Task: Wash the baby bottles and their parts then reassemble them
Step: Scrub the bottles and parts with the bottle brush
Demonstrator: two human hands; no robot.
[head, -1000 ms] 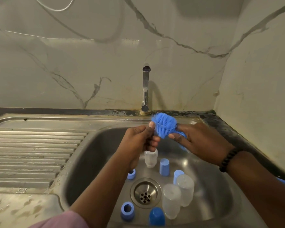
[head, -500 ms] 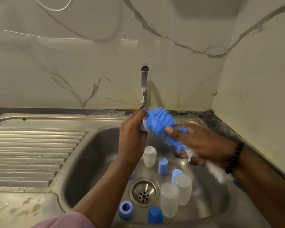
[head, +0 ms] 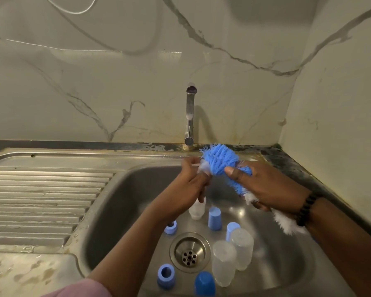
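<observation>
Over the steel sink (head: 120, 202), my right hand (head: 263, 187) grips a blue-and-white bottle brush (head: 221, 159), its blue bristle head pointing up-left. My left hand (head: 191, 183) pinches a small clear teat (head: 204, 168) against the bristles. In the basin stand three clear bottles upside down (head: 223, 262) (head: 242, 247) (head: 197, 209), blue caps (head: 214, 218) (head: 204, 284) (head: 231, 229) and blue screw rings (head: 165, 275) (head: 171, 227). The left hand partly hides the far bottle.
The tap (head: 190, 116) stands behind the basin with no water running that I can see. A ribbed, wet draining board (head: 41, 200) lies to the left. The drain (head: 189, 251) sits mid-basin. Marble walls close the back and right.
Both hands rose toward the tap half a second ago and have now come slightly down and right. The brush has slid further through my right hand, showing its white bristles.
</observation>
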